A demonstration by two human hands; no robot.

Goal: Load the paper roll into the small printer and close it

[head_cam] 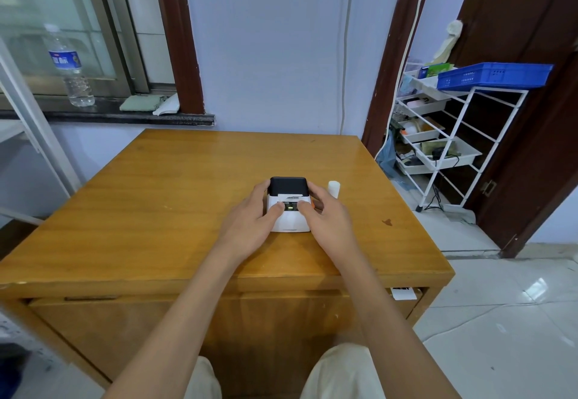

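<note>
Nearest to the person, two bare forearms reach out over the front edge of the wooden table (156,198). The left hand (250,223) and the right hand (328,220) close around the small printer (288,204) from either side. Each thumb lies on the white top face beside the little lit display, the two thumb tips nearly meeting, while the other fingers curl round the flanks; the left fingertips touch the black lid's left edge, the right ones its right edge. So the fingers are wrapped on the printer, neither spread nor pinching.

The printer sits flat on the table, about mid-width and a little nearer the front edge than the back. Its long axis runs from the person toward the wall, white end nearest the person and black lid at the far end. The lid looks shut.

Just to the right of the printer, beyond the right hand's fingers, a white paper roll (333,188) stands on the table, apart from the printer and untouched.
</note>
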